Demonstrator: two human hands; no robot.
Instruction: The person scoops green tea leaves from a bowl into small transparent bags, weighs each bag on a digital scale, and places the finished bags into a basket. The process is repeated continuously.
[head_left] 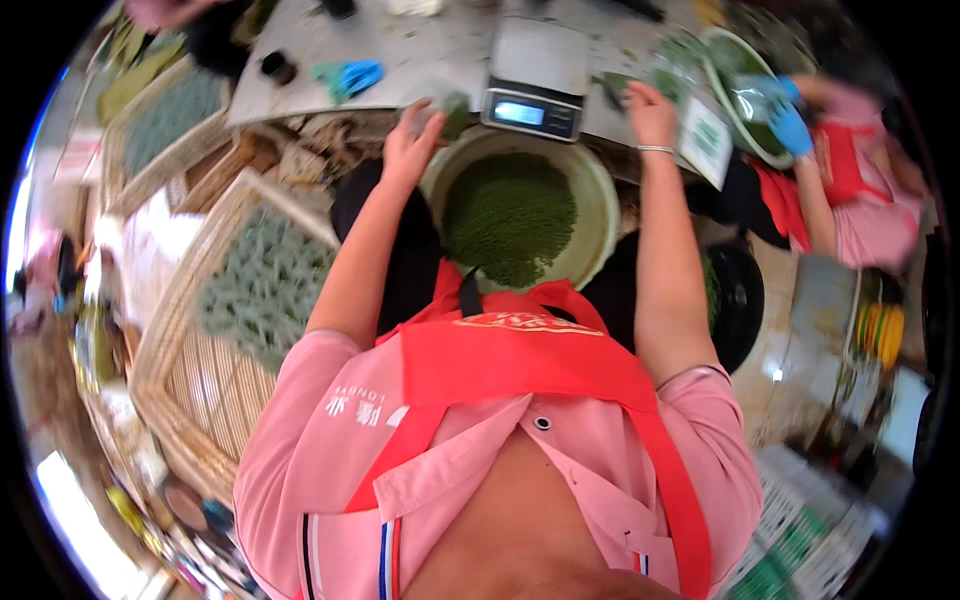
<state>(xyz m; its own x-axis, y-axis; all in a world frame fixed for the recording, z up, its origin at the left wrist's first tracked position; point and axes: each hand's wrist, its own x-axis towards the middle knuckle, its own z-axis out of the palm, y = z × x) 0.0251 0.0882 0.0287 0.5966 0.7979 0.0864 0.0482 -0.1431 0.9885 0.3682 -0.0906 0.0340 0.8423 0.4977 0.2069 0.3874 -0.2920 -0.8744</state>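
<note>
1 grey worktable (430,60) spans the far side of the area; the floor (768,395), pale and glossy, shows at the right and reflects a spot of light. At the lower left, 1 bright white opening (80,520) is overexposed, window or doorway not determinable; 1 narrow bluish-white strip of light (20,220) follows the left edge; wall surfaces are too blurred to assess.

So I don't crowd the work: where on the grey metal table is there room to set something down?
Nearly bare: the grey metal tabletop between the crumpled blue item and the black-and-silver digital scale. Right of the scale it's crowded: the bare right hand, a pale oval tub, and a co-worker's blue-gloved hand.
</note>
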